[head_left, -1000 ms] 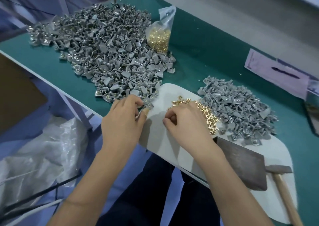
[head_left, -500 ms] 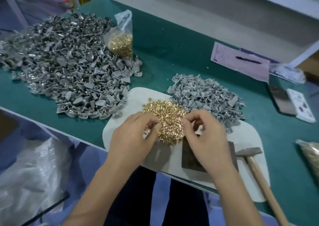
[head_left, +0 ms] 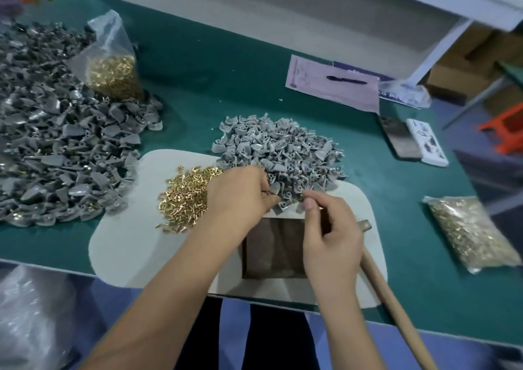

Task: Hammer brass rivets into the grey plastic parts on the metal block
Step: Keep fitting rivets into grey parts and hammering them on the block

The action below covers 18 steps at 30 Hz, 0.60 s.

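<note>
Grey plastic parts (head_left: 278, 150) in two heaps (head_left: 59, 154), one metal block (head_left: 273, 249)

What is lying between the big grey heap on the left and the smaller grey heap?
In the head view, the loose brass rivets on the white mat, with green table behind.

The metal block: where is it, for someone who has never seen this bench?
On the green table lies a pale mat. The metal block sits on its near part, between the forearms, left of the hammer. It is the only dark, flat rectangle there; the neighbours are loose heaps.
</note>
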Available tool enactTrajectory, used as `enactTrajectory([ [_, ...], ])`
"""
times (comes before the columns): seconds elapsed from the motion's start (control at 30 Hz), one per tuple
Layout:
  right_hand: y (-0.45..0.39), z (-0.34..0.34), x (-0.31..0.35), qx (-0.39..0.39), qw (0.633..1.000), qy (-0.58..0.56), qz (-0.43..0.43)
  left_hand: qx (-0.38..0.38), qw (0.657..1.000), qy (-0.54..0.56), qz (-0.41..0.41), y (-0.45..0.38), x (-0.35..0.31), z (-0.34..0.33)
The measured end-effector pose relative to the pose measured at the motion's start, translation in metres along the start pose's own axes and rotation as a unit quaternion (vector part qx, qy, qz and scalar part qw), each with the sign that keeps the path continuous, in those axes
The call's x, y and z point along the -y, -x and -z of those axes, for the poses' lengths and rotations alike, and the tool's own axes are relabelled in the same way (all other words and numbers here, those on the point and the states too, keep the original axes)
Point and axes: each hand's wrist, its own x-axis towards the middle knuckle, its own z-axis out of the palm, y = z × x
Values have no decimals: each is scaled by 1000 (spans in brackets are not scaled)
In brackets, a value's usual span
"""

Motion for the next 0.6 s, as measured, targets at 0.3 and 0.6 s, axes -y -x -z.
enactTrajectory([
  [0.3, -3, 12, -3, 8, 992, -74, -106, -45, 972, 193, -124, 47, -6, 15],
  [0.6, 19, 45, 4, 39, 977, -155, -142, -32, 974, 166, -149, 105, -1, -1],
])
